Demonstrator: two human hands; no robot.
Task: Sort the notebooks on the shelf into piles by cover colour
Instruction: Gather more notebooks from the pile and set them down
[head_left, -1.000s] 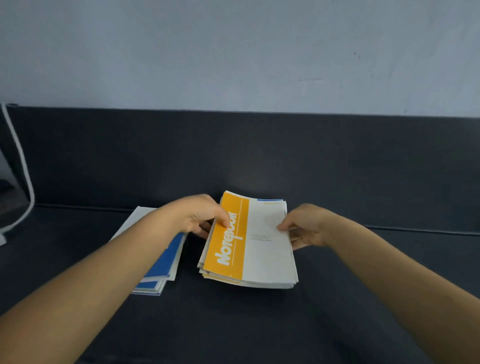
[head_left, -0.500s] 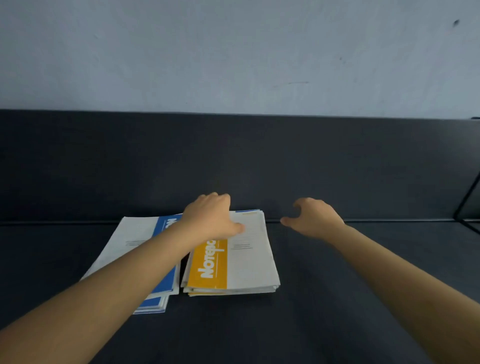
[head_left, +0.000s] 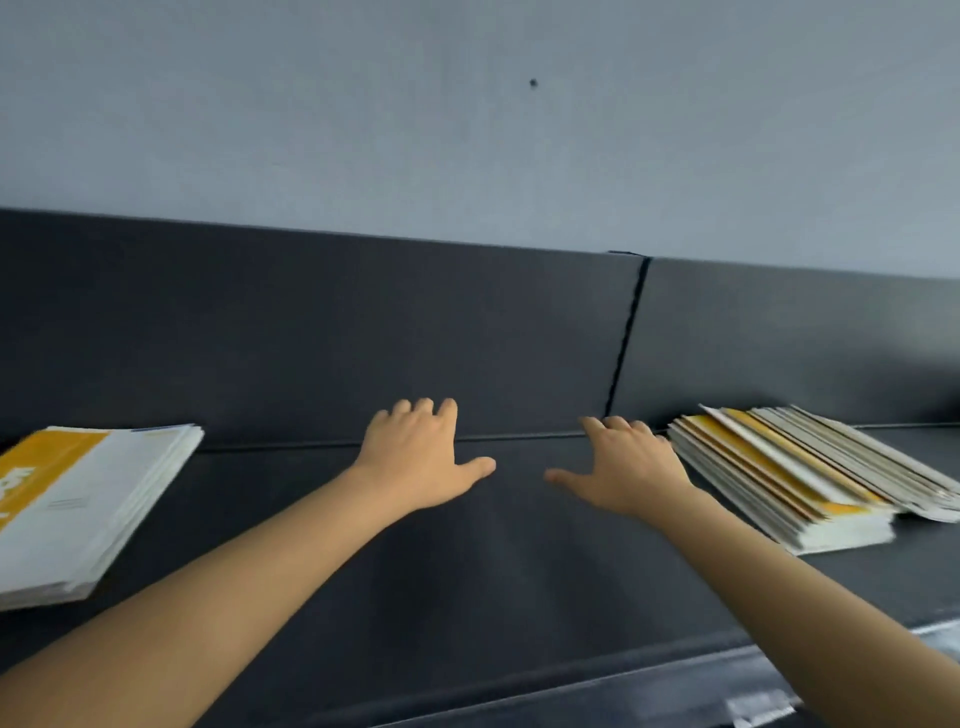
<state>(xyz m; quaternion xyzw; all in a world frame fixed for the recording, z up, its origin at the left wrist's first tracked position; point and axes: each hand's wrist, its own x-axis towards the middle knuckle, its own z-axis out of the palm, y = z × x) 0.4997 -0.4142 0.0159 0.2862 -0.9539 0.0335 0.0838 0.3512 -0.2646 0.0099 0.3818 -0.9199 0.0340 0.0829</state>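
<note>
Since half a second ago, when the left hand (head_left: 415, 462) rested on the orange pile (head_left: 78, 504) and the blue pile lay beside it, both hands have been lifted clear and the view swung right, so one placement is judged complete and another pick due. Both hands are spread and empty above the bare shelf (head_left: 509, 582). The unsorted stack (head_left: 789, 478) lies just beside the right hand (head_left: 623, 467), its fingertips (head_left: 641, 427) near the stack's edge, with the orange pile well apart to the left.

Pale grey wall (head_left: 467, 130) behind.
</note>
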